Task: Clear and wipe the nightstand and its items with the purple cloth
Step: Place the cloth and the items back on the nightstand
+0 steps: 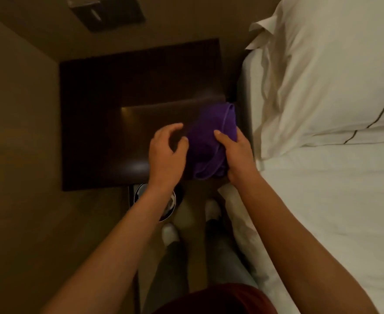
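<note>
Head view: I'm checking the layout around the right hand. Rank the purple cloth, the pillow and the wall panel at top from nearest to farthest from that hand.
1. Purple cloth: in the right hand's grip, over the nightstand's right part.
2. Pillow: on the bed, up and to the right of the hand.
3. Wall panel: at the top of the view, beyond the nightstand, to the left.

Nightstand (118, 123) top looks wide open left and far, I think; bed (322, 177) and pillow (334, 75) wall off the right side.

Left hand (166, 155) spread loose; right hand (236, 155) in closed grip.
</note>
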A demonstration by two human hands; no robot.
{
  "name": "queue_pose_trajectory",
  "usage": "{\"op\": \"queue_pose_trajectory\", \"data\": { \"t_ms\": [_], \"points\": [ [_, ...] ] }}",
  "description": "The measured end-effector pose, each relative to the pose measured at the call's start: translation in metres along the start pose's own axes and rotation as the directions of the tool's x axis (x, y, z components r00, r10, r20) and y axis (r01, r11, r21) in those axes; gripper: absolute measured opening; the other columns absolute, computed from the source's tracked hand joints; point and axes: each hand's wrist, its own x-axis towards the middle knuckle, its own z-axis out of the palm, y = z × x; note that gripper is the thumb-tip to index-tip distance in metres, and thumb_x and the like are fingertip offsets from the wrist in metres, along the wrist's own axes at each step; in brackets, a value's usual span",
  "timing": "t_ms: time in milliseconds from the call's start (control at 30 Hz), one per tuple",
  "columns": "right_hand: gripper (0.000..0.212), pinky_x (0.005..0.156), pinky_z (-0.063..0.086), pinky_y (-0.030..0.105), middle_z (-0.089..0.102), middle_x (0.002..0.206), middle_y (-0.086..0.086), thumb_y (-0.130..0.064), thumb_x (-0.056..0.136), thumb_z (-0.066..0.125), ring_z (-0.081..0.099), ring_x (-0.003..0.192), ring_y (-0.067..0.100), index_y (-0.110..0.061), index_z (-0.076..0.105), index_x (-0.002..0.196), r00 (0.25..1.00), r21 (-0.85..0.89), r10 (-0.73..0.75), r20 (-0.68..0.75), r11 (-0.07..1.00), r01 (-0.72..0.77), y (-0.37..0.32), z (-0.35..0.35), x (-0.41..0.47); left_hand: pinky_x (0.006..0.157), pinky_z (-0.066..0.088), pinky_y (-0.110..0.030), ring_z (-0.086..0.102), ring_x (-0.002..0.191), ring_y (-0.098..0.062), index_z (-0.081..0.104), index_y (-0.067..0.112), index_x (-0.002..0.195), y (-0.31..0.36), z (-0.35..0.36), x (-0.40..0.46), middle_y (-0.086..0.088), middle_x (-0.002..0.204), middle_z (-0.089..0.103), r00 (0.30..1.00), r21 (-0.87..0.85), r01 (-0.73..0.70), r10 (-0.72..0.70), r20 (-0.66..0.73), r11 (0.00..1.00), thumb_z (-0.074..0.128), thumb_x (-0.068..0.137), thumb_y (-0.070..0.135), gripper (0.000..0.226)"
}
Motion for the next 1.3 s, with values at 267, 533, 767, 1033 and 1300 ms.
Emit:
{"op": "queue_pose_trajectory", "data": {
  "t_ms": [267, 533, 767, 1033, 1300],
  "points": [
    [0.035, 0.081, 0.062, 0.034, 0.077, 0.115, 0.004, -0.021, 0.088, 0.077, 0.075, 0.105, 0.023, -0.024, 0.069, 0.122, 0.981, 0.032, 0.181, 0.064, 0.982, -0.184, 0.034, -0.021, 0.057, 0.095, 0.058, -0.049, 0.068, 0.118, -0.020, 0.063, 0.026, 0.131, -0.066, 0.040, 0.044, 0.002, 0.128, 0.071, 0.711, -0.374, 0.669, -0.405, 0.576, 0.643, 0.073, 0.092, 0.029, 0.040],
    [0.049, 0.089, 0.062, 0.041, 0.071, 0.121, 0.007, -0.026, 0.088, 0.080, 0.074, 0.103, 0.022, -0.015, 0.058, 0.131, 0.985, -0.078, 0.157, -0.073, 0.984, -0.163, 0.053, -0.013, 0.069, 0.091, 0.059, -0.044, 0.070, 0.114, -0.023, 0.061, 0.027, 0.131, -0.089, 0.062, 0.038, -0.002, 0.122, 0.074, 0.775, -0.543, 0.627, -0.378, 0.507, 0.559, 0.068, 0.091, -0.001, 0.049],
    [0.069, 0.088, 0.051, 0.027, 0.063, 0.126, -0.006, -0.052, 0.089, 0.073, 0.060, 0.105, 0.008, -0.018, 0.047, 0.143, 0.976, -0.606, -0.105, -0.191, 0.794, -0.033, 0.046, -0.037, 0.064, 0.099, 0.056, -0.046, 0.068, 0.118, -0.023, 0.055, 0.023, 0.140, -0.094, 0.081, 0.037, -0.006, 0.129, 0.069, 0.800, -0.534, 0.598, -0.404, 0.443, 0.598, 0.069, 0.091, -0.001, 0.057],
    [0.064, 0.084, 0.052, 0.026, 0.064, 0.128, 0.002, -0.034, 0.088, 0.079, 0.063, 0.106, 0.014, -0.016, 0.049, 0.142, 0.985, -0.665, -0.099, -0.138, 0.747, -0.018, 0.064, -0.031, 0.059, 0.097, 0.057, -0.041, 0.067, 0.115, -0.018, 0.052, 0.023, 0.140, -0.107, 0.091, 0.032, -0.002, 0.127, 0.068, 0.859, -0.395, 0.488, -0.349, 0.374, 0.778, 0.068, 0.093, 0.004, 0.053],
    [0.054, 0.101, 0.052, 0.039, 0.056, 0.141, 0.005, -0.038, 0.089, 0.075, 0.055, 0.127, 0.024, -0.018, 0.059, 0.136, 0.959, -0.869, -0.278, -0.058, 0.487, 0.089, 0.071, -0.033, 0.056, 0.111, 0.039, -0.043, 0.041, 0.138, -0.031, 0.024, 0.013, 0.158, -0.102, 0.084, 0.021, -0.014, 0.153, 0.039, 0.995, 0.513, -0.098, 0.075, 0.064, 0.853, 0.076, 0.085, 0.042, 0.095]
  ]
}}
